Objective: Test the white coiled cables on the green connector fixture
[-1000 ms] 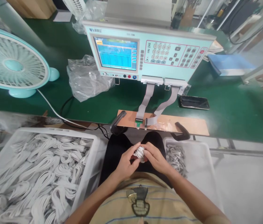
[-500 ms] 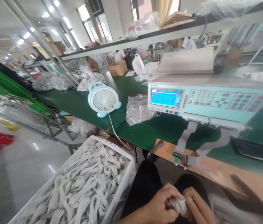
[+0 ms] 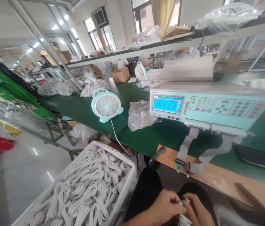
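Note:
My left hand (image 3: 166, 205) pinches a bundle of white cable (image 3: 183, 219) over my lap, at the bottom of the view. Close beside it, my right hand (image 3: 199, 211) has its fingers closed on the same bundle. Part of the cable is hidden behind the fingers, and its lower end runs past the picture's edge. To the left stands a white plastic crate (image 3: 120, 153) heaped with coiled white cables (image 3: 94, 185). On the bench ahead sits a light-blue tester (image 3: 219, 108) with a lit screen, its grey ribbon cables (image 3: 187, 142) leading down to small connectors (image 3: 179, 164).
A light-blue fan (image 3: 107, 106) and a clear plastic bag (image 3: 141, 116) stand on the green bench (image 3: 82, 108). A wooden board (image 3: 235, 185) lies along its front edge. Green cables (image 3: 10, 89) hang at the left. Behind the bench a person (image 3: 186, 51) is partly visible.
The view has tilted up slightly, so the bench appears lower. My fingers have shifted on the cable bundle, which now hangs downward between my hands instead of lying across them.

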The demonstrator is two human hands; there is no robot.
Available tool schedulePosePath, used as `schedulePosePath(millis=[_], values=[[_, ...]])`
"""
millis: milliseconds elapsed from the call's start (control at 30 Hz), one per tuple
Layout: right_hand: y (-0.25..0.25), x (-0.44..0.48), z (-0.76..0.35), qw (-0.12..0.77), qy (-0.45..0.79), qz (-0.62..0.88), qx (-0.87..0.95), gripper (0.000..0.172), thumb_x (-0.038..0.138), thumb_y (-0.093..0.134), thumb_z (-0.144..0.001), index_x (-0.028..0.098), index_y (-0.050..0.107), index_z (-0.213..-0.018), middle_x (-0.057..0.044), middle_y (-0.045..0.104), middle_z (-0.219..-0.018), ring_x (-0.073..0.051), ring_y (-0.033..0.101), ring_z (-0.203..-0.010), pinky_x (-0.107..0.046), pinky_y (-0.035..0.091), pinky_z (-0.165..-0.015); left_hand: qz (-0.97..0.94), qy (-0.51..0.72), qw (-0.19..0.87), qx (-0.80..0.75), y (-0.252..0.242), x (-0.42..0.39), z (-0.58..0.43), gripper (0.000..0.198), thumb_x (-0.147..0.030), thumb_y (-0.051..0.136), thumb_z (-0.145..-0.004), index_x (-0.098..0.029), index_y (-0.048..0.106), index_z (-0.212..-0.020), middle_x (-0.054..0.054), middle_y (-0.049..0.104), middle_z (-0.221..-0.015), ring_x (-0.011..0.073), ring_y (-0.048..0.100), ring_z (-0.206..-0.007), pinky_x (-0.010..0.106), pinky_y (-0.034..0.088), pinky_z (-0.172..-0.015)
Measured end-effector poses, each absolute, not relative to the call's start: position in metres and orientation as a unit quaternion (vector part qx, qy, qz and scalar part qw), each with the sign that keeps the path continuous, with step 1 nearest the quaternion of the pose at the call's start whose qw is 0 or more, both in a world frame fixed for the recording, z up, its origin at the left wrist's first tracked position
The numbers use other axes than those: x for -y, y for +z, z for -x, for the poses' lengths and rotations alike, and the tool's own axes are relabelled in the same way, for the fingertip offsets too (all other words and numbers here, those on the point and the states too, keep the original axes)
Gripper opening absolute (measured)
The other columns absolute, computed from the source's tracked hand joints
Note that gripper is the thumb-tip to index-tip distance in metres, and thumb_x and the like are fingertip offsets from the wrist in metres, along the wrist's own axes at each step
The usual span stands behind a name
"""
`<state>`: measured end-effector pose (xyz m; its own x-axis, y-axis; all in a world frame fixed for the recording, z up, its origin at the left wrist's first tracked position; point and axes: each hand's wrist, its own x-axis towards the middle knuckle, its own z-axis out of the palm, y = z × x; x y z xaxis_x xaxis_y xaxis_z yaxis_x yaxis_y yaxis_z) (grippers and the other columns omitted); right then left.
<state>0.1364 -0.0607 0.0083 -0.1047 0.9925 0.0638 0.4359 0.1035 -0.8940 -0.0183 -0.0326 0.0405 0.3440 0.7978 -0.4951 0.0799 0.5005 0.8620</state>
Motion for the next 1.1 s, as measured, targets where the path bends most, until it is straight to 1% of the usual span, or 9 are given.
schedulePosePath(millis=[100,167,267,367,600,767,900,1033,1100], values=[[0.02,0.058,-0.135,0.367,0.413,0.568,0.61,0.018,0.037,0.045,-0.085,0.022,0.052,-0.077,0.0,0.055,-0.067,-0.016,0.053,-0.061,-0.025,0.043,-0.058,-0.495,0.307,0.635,-0.507,0.046,0.03,0.017,0.018,-0.027,0.064,-0.064,-0.013,0.057,-0.056,-0.002,0.05,-0.056,0.0091,0.043,-0.055,0.021,0.033,-0.053],[0.029,0.055,-0.131,0.398,0.426,0.57,0.579,0.023,0.038,0.044,-0.085,0.02,0.052,-0.072,0.0,0.052,-0.065,-0.016,0.049,-0.061,-0.025,0.041,-0.059,-0.507,0.341,0.608,-0.506,0.047,0.027,0.015,0.018,-0.028,0.06,-0.068,-0.013,0.057,-0.058,-0.002,0.05,-0.058,0.0099,0.043,-0.058,0.021,0.035,-0.056],[0.035,0.044,-0.127,0.483,0.427,0.591,0.484,0.023,0.038,0.046,-0.084,0.02,0.051,-0.07,0.002,0.046,-0.063,-0.014,0.044,-0.06,-0.024,0.038,-0.058,-0.48,0.366,0.616,-0.506,0.042,0.02,0.008,0.023,-0.035,0.056,-0.074,-0.014,0.056,-0.064,-0.003,0.049,-0.057,0.0094,0.042,-0.055,0.02,0.035,-0.054],[0.033,0.031,-0.127,0.523,0.446,0.585,0.431,0.021,0.036,0.049,-0.082,0.019,0.05,-0.069,0.003,0.043,-0.063,-0.012,0.042,-0.059,-0.023,0.036,-0.058,-0.455,0.369,0.638,-0.5,0.034,0.014,0.0,0.026,-0.039,0.056,-0.074,-0.014,0.057,-0.068,-0.003,0.049,-0.057,0.0085,0.042,-0.052,0.019,0.035,-0.052],[0.028,0.017,-0.127,0.533,0.483,0.574,0.391,0.02,0.035,0.057,-0.075,0.017,0.056,-0.066,0.004,0.047,-0.057,-0.011,0.042,-0.055,-0.023,0.035,-0.056,-0.405,0.381,0.668,-0.495,0.023,0.007,-0.006,0.027,-0.04,0.06,-0.071,-0.013,0.06,-0.071,-0.002,0.054,-0.059,0.0084,0.046,-0.051,0.019,0.038,-0.051],[0.029,0.017,-0.126,0.554,0.487,0.566,0.369,0.018,0.034,0.058,-0.076,0.017,0.058,-0.069,0.004,0.05,-0.059,-0.011,0.043,-0.056,-0.023,0.036,-0.057,-0.408,0.379,0.671,-0.49,0.023,0.004,-0.005,0.027,-0.04,0.061,-0.071,-0.013,0.061,-0.07,-0.003,0.054,-0.059,0.0082,0.047,-0.052,0.019,0.038,-0.053],[0.032,0.017,-0.126,0.553,0.496,0.572,0.348,0.021,0.036,0.061,-0.073,0.017,0.059,-0.066,0.004,0.05,-0.056,-0.01,0.042,-0.053,-0.023,0.035,-0.054,-0.446,0.349,0.675,-0.473,0.026,0.0,0.003,0.029,-0.042,0.057,-0.074,-0.014,0.059,-0.07,-0.003,0.054,-0.059,0.0093,0.048,-0.054,0.021,0.04,-0.055],[0.034,0.014,-0.122,0.559,0.543,0.57,0.259,0.026,0.041,0.065,-0.068,0.017,0.058,-0.061,0.004,0.049,-0.052,-0.009,0.039,-0.048,-0.024,0.033,-0.05,-0.532,0.296,0.658,-0.442,0.033,-0.01,0.014,0.034,-0.043,0.048,-0.08,-0.014,0.057,-0.066,-0.003,0.049,-0.053,0.0096,0.044,-0.049,0.02,0.037,-0.049],[0.035,0.012,-0.119,0.567,0.555,0.565,0.227,0.027,0.042,0.067,-0.065,0.016,0.058,-0.06,0.004,0.049,-0.051,-0.009,0.038,-0.046,-0.024,0.033,-0.049,-0.568,0.307,0.633,-0.429,0.036,-0.016,0.016,0.031,-0.04,0.047,-0.081,-0.014,0.059,-0.067,0.0,0.054,-0.062,0.0116,0.049,-0.057,0.022,0.04,-0.055]])
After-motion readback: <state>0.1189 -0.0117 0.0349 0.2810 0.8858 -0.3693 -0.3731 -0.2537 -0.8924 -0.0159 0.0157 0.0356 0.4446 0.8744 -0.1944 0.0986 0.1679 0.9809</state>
